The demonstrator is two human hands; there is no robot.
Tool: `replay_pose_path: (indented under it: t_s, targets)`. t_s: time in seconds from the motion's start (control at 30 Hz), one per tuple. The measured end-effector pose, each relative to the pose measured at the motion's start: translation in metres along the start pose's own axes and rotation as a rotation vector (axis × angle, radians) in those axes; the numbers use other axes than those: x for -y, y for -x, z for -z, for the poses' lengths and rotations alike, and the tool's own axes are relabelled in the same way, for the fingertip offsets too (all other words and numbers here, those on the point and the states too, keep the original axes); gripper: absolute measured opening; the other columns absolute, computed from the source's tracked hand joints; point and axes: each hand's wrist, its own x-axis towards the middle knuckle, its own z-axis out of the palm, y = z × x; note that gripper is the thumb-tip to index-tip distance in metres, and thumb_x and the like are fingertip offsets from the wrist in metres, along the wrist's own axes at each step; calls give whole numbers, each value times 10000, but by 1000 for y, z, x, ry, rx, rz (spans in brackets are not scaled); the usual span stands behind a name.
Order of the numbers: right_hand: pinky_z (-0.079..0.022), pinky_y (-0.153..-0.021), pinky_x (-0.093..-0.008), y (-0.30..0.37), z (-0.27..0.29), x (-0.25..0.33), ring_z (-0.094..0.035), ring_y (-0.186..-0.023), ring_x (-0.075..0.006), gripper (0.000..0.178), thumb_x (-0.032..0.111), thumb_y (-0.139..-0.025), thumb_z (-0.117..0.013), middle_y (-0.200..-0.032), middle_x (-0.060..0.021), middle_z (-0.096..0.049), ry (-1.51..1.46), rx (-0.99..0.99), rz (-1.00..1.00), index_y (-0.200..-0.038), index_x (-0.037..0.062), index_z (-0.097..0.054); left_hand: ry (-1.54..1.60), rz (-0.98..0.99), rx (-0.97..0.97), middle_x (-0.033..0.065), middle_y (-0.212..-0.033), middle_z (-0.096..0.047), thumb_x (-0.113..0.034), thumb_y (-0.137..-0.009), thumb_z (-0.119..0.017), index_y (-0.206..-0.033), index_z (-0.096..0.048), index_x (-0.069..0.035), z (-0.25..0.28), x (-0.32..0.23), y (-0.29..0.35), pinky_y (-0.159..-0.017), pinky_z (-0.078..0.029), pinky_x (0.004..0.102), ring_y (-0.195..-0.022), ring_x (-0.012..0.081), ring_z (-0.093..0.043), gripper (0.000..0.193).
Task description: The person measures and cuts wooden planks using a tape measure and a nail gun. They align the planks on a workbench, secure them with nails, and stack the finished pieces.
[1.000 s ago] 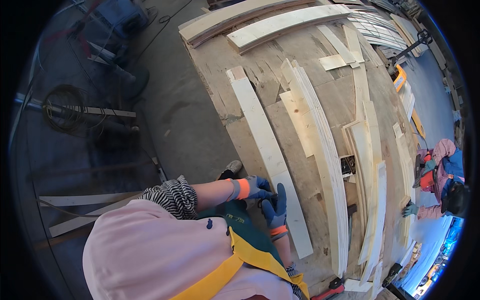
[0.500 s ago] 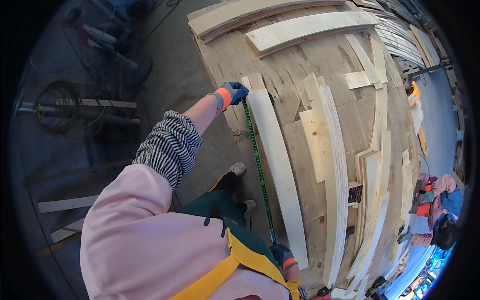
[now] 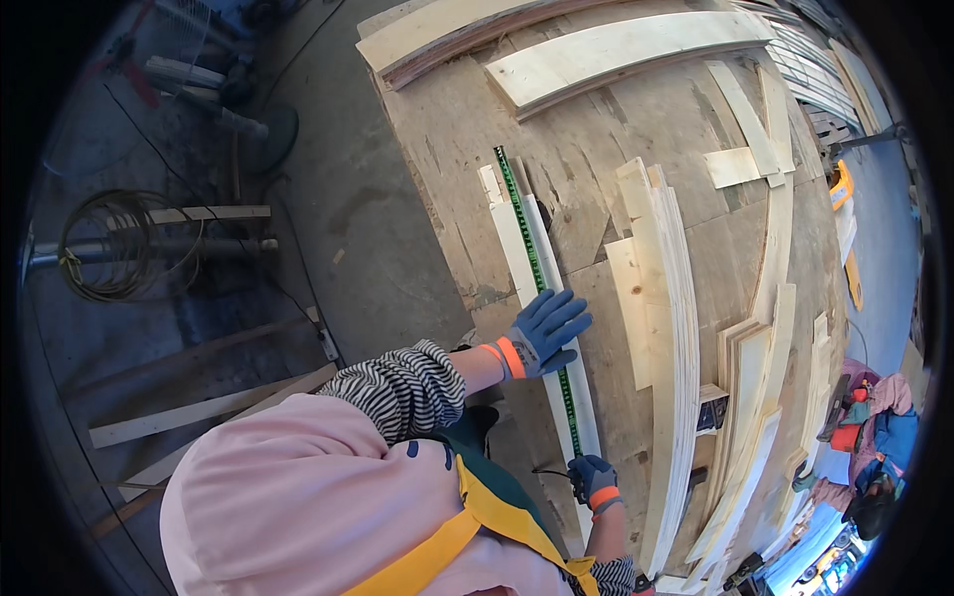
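Note:
A green tape measure (image 3: 524, 221) is stretched lengthwise along a long pale board (image 3: 514, 260), its far tip reaching past the board's far end. My left hand (image 3: 547, 333), in a blue and orange glove, lies across the tape and board with fingers stretched out. Closed around the near end of the tape is my right hand (image 3: 594, 479), gloved alike; the case is mostly hidden in it. A thin dark strand sticks out left of that hand; I cannot make out what it is.
The board rests on a worn plywood table (image 3: 452, 214). Stacked strips (image 3: 668, 328) lie to its right, wide planks (image 3: 626, 60) at the far end. Another person (image 3: 874, 427) works at the right. Coiled cable (image 3: 104, 248) hangs over a pipe on the left.
The tape has gone from beside the board's left edge to on top of it. My left hand has let go of the tape's far end and come nearer; my right hand moved slightly forward.

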Motion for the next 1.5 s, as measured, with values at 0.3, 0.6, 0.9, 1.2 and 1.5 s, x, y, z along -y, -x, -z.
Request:
replay_pose_path:
  t_s: [0.3, 0.6, 0.9, 1.2, 1.5]
  targets:
    - [-345, -371, -314, -3, 2, -10, -456, -390, -161, 152, 186, -820, -619, -575, -63, -542, 44, -62, -4, -799, 39, -650, -38, -2, 169, 149, -1458, -423, -323, -803, -676, -1414, -423, -79, -15, 5, 18, -1102, -319, 547, -1344, 386, -403, 705]
    - [-393, -414, -322, -5, 14, -31, -518, -457, -179, 190, 215, -809, -637, -665, -100, -624, 9, -81, 25, -850, 35, -677, -142, 56, 253, 151, -1476, -412, -403, -858, -598, -1406, -440, -61, -31, 10, 24, -1131, -285, 525, -1376, 357, -375, 665]
    - [-417, -435, -332, -47, 14, -56, -553, -506, -197, 210, 212, -794, -625, -691, -105, -641, 128, -159, 270, -851, 20, -689, -400, 224, 91, 152, -1493, -387, -412, -852, -596, -1430, -411, -72, -14, 23, -1, -1138, -228, 560, -1392, 374, -335, 696]
    - [-447, -481, -337, -23, 3, -29, -584, -569, -209, 228, 222, -789, -622, -713, -116, -656, 150, -141, 232, -852, 14, -689, -559, 643, -318, 171, -1431, -435, -486, -799, -665, -1413, -398, -48, 33, 185, -44, -1132, -278, 466, -1349, 403, -353, 800]
    - [-495, -622, -337, 2, 8, -19, -636, -666, -223, 270, 248, -793, -599, -760, -137, -693, 171, -184, 61, -898, 32, -722, -361, 901, -108, 136, -1516, -331, -657, -752, -590, -1486, -298, -82, 20, 190, -51, -1179, -137, 451, -1429, 369, -217, 976]
